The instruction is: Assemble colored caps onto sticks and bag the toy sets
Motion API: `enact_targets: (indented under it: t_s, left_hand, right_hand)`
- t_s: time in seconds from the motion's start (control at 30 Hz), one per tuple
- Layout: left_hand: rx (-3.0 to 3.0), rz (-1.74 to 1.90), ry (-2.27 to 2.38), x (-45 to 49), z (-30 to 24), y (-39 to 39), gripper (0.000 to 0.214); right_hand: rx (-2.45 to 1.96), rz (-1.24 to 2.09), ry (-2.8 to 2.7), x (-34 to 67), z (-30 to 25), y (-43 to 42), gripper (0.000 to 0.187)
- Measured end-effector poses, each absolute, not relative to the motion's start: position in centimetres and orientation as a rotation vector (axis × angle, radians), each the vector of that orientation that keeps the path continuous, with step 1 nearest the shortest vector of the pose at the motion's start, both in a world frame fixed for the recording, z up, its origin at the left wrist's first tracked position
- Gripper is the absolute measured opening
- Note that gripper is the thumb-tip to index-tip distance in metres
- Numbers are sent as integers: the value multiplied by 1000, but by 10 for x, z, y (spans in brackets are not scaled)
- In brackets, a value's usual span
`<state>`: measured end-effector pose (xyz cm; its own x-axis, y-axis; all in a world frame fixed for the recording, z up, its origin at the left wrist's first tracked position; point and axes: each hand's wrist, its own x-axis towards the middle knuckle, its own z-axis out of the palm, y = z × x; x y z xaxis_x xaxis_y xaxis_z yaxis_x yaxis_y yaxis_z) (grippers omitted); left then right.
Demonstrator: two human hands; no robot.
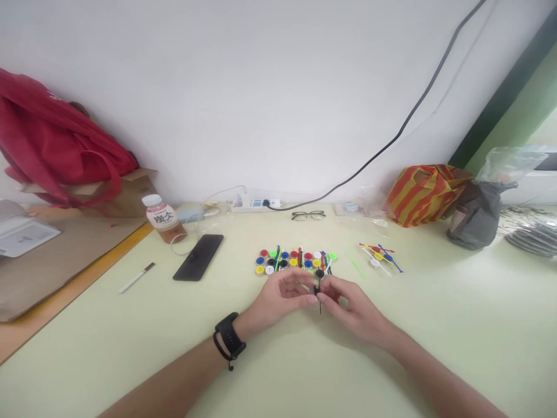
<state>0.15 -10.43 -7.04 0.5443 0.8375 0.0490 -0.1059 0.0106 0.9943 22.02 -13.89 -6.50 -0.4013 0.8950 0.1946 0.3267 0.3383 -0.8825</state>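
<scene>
My left hand [278, 299] and my right hand [352, 307] meet at the middle of the pale table, fingers pinched together on a thin black stick with a small black disc [319, 277] on its top end. The stick stands roughly upright between my fingertips. A black watch and band sit on my left wrist. Just beyond my hands lies a cluster of coloured discs and sticks [296, 261]. A smaller group of assembled coloured sticks with discs [380, 256] lies to the right of it.
A black phone [198, 256], a white pen [136, 277] and a drink bottle [160, 217] lie at the left. Glasses [308, 215] and a power strip [255, 203] sit by the wall. A red bag [56, 145], a striped bag [424, 194] and a grey bag [476, 215] stand at the edges.
</scene>
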Motion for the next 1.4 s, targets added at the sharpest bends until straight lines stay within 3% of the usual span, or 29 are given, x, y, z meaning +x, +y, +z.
enact_targets:
  t_s: [0.1, 0.33, 0.47, 0.67, 0.87, 1.1, 1.4]
  left_hand:
    - [1370, 845, 786, 3, -72, -103, 47]
    - [1415, 803, 839, 3, -73, -102, 37]
    - [1415, 800, 830, 3, -69, -104, 35]
    - [1399, 809, 821, 6, -67, -104, 33]
    - [1422, 753, 828, 5, -71, -103, 30]
    - [1427, 755, 800, 5, -74, -102, 30]
    - [1436, 748, 804, 5, -72, -103, 30]
  right_hand:
    - [-1141, 829, -1888, 230, -62, -132, 25]
    - [-1501, -32, -1792, 293, -74, -102, 19]
    - [-1747, -239, -1870, 322, -94, -93, 21]
    - [-1936, -253, -1919, 334, -106, -93, 20]
    - [-1772, -282, -1941, 327, -101, -89, 14]
    - [-1849, -320, -2058, 307, -107, -95, 22]
    - [-1715, -161, -2007, 298, -98, -96, 9]
